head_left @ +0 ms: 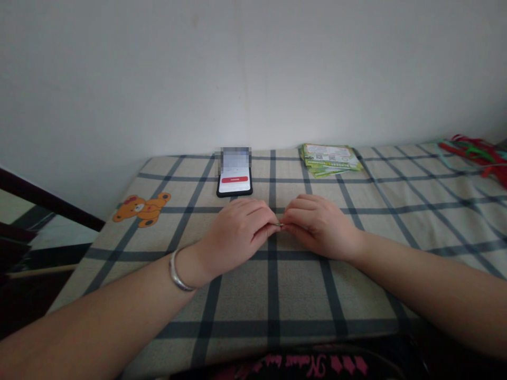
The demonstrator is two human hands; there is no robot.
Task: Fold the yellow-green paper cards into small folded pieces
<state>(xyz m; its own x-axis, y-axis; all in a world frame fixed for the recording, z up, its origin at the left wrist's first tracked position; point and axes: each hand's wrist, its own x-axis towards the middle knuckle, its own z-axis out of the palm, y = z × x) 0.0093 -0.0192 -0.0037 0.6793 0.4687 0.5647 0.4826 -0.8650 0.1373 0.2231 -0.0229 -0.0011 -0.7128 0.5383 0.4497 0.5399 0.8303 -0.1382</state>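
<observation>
Both hands meet over the middle of the checked tablecloth (237, 285), their fingertips almost touching. Thumb and fingers of my left hand (241, 229) are pinched together, and a silver bangle (176, 272) circles that wrist. Facing it, my right hand (317, 227) is pinched closed in the same way. Between the two pinches a sliver of a small thin thing (279, 224) shows. The fingers cover most of it, so I cannot make out its kind. A phone (235, 186) with a lit screen lies just beyond my left hand.
A stack of green-and-white printed cards (330, 158) lies near the wall at the back. Red and green cords or strips (479, 153) are heaped at the far right. An orange teddy bear figure (142, 209) is on the left of the cloth. A dark wooden bar (51, 200) stands beyond the left edge.
</observation>
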